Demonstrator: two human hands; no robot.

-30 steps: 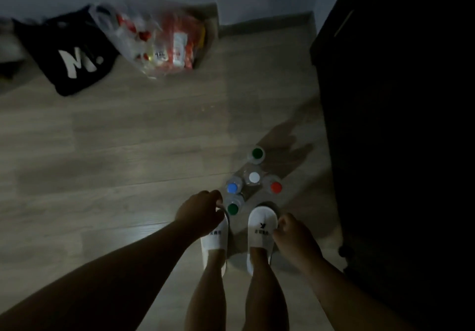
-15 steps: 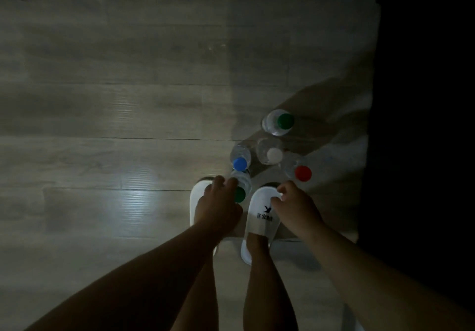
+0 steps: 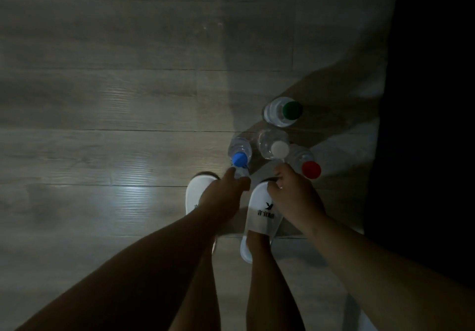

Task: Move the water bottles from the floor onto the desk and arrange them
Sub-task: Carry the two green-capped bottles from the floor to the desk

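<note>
Person bent over 5 bottles, all upright on the wood floor (image 3: 102, 99) by the toes, dim light.
Left hand (image 3: 226, 193) has fingers curled round the top of a clear bottle (image 3: 241, 173) standing just ahead of the white slippers (image 3: 264, 215), cap hidden. Right hand (image 3: 293, 197) is just beside it, fingers curled in; can't tell if it's pinching anything, tips near the white-cap bottle (image 3: 273, 145) & red-cap bottle (image 3: 307, 164). Blue-cap bottle (image 3: 240, 152) sits just beyond the left hand. Green-cap bottle (image 3: 282, 112) stands farthest out. Dark furniture (image 3: 424, 125) on the right.
</note>
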